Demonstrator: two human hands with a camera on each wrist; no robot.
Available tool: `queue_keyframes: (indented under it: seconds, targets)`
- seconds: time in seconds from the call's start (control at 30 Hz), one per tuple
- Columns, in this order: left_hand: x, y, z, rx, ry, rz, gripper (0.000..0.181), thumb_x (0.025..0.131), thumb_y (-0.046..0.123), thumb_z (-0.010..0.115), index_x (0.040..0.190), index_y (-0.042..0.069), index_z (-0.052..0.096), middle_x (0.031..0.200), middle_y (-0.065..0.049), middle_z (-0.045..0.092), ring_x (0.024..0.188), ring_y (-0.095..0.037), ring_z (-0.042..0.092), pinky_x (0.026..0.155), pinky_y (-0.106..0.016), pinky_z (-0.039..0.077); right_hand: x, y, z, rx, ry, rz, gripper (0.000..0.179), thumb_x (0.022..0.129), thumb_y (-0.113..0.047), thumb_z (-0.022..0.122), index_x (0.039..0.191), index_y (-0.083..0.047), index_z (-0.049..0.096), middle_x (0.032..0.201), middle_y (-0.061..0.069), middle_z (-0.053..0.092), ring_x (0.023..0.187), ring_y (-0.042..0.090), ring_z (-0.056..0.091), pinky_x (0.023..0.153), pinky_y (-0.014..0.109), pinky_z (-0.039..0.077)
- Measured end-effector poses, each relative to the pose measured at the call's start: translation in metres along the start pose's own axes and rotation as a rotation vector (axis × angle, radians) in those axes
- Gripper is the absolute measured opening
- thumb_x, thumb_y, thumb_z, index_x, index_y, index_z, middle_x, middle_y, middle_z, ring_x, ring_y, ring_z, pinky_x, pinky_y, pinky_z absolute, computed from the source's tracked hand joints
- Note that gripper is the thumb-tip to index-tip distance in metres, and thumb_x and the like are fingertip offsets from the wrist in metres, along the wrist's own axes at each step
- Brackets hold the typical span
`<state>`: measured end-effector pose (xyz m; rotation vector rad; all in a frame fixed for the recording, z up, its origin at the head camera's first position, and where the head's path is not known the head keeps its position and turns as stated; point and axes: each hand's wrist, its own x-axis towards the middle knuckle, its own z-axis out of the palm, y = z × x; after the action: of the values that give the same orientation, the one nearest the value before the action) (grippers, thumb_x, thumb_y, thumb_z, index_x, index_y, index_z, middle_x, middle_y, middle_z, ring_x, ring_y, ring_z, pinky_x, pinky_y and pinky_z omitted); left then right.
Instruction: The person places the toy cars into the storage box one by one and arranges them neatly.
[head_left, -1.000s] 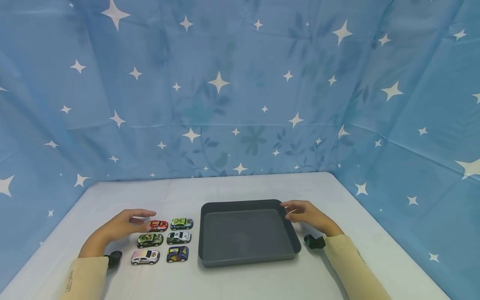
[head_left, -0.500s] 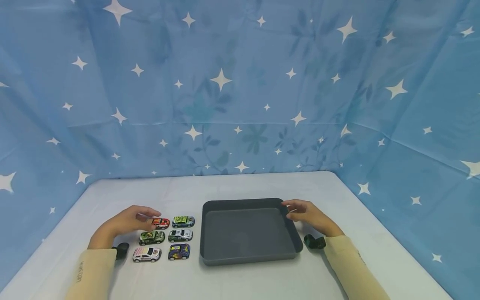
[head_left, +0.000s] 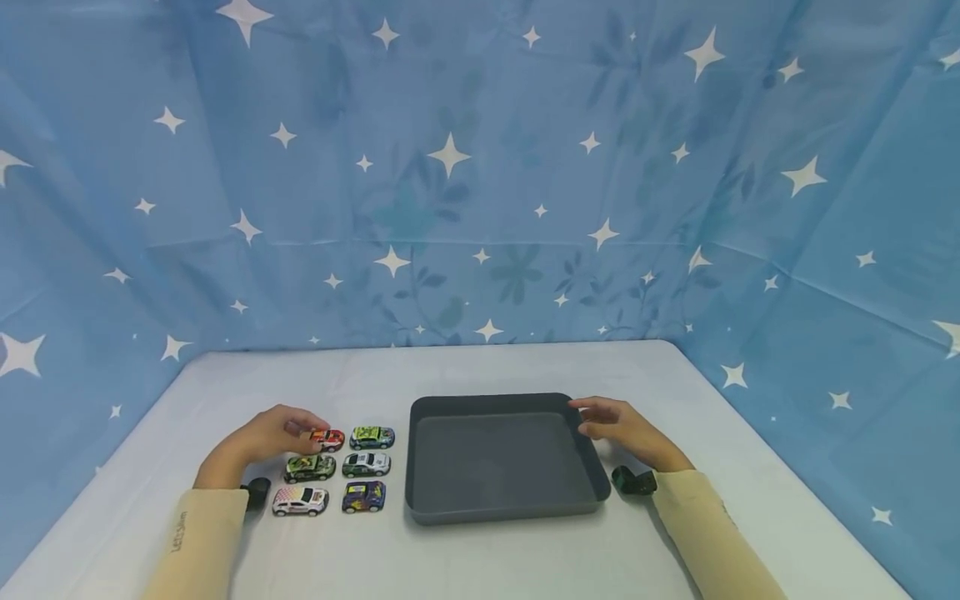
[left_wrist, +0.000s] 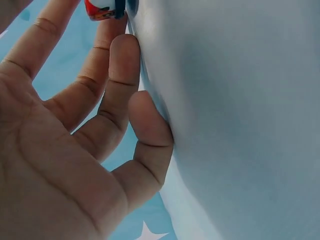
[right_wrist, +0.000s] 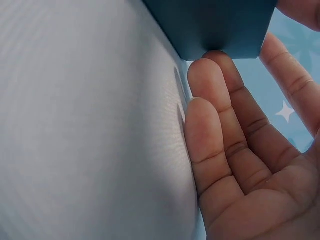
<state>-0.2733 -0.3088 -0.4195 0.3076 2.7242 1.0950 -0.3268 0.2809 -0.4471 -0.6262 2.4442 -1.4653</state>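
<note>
As L hand (head_left: 268,435) flanks red car (head_left: 331,439), axis L-R

Tray (head_left: 495,462) smooth matt plstc; cars (head_left: 300,501) glossy; tbl cover (head_left: 525,558) matt; backdrop (head_left: 495,200) cloth.

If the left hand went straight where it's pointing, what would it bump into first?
Probably the red-and-white toy car, right by the fingertips of the left hand; I can't tell if they touch.
</note>
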Motion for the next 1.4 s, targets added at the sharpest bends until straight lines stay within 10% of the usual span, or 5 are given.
queue_keyframes:
  seconds: [1.4]
  targets:
    - [-0.010,0.028,-0.006,0.010,0.087,0.079,0.039,0.092,0.025,0.087,0.124,0.004,0.080,0.117,-0.010,0.078,0.115,-0.037,0.068,0.097,-0.062,0.054,0.000,0.006,0.000,0.037,-0.003,0.015,0.061,0.105,-0.017,0.072,0.156,0.008,0.050,0.157,0.034,0.051,0.128,0.031,0.066,0.118,0.067,0.037]
